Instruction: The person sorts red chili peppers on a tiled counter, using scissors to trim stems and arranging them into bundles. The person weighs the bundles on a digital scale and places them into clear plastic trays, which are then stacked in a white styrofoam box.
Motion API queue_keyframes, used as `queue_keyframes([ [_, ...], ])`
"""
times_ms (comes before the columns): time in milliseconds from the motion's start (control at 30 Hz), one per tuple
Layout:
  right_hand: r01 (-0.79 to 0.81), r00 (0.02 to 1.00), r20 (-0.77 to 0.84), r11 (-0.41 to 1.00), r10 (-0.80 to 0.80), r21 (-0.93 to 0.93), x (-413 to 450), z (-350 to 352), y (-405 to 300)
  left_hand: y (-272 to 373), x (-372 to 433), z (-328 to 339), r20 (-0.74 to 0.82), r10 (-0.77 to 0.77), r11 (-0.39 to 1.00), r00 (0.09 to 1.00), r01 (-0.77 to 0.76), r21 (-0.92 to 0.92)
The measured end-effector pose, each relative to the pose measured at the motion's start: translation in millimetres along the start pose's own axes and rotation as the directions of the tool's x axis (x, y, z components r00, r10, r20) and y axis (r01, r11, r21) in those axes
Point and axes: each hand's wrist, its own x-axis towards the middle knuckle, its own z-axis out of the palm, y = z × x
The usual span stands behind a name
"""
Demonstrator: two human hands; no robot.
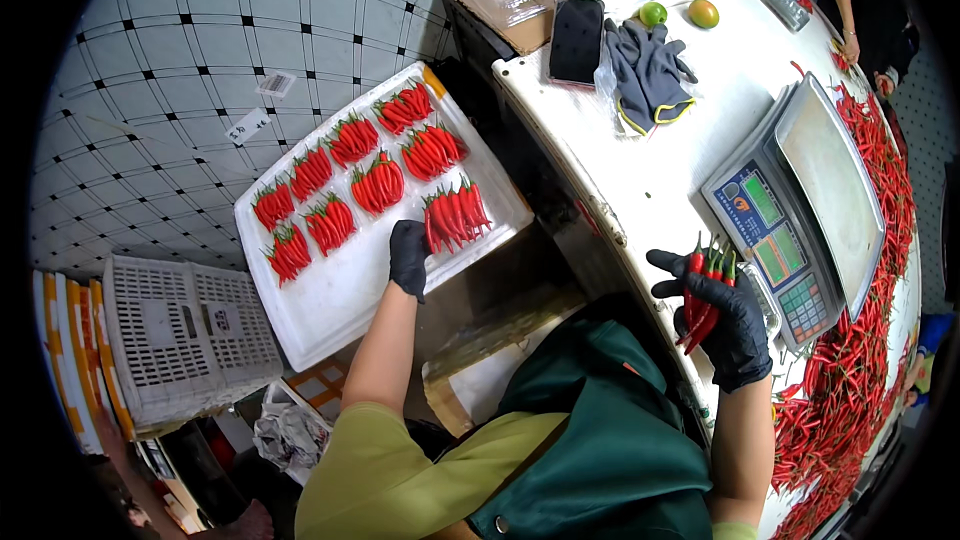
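Observation:
My left hand (409, 256), in a black glove, is over a white foam tray (322, 315). Its fingertips meet the near end of a bunch of red chilies (455, 216) on the tray; whether they grip it is hidden. Several other neat bunches of red chilies (377, 186) lie in rows there, green stems mostly pointing the same way. Between the fingers and thumb of my gloved right hand (724, 319), a few red chilies (701, 300) are held stems up. That hand is above the white table (592, 142), close to the digital scale (780, 240).
Loose red chilies (847, 397) heap along the table's far side. Grey gloves (649, 71), a phone (576, 41) and tomatoes (703, 13) lie at the table's upper end. A white plastic crate (187, 337) stands lower left. Another person's hand (850, 49) is at upper right.

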Motion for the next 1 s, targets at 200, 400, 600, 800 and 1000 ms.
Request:
queue_keyframes([
  [200, 0.073, 0.996, -0.043, 0.996, -0.075, -0.046, -9, 1, 11, -27, 26, 7, -0.045, -0.061, 0.997, 0.997, 0.063, 0.039],
  [400, 0.007, 1.000, -0.012, 0.999, -0.006, 0.051, -16, -3, 13, -23, 27, 14, -0.064, -0.124, 0.989, 0.990, 0.129, 0.078],
  [600, 0.044, 0.999, -0.031, 0.996, -0.042, 0.077, -26, -11, 19, -6, 27, 11, -0.014, -0.398, 0.911, 0.917, 0.397, 0.110],
  [800, 0.095, 0.995, -0.053, 0.984, -0.088, 0.150, -42, -21, 22, -9, 34, 3, -0.028, -0.412, 0.894, 0.911, 0.410, 0.181],
  [1000, 0.111, 0.986, -0.152, 0.940, -0.065, 0.321, -66, -56, 31, -18, 55, -9, -0.004, -0.308, 0.905, 0.951, 0.295, 0.308],
])
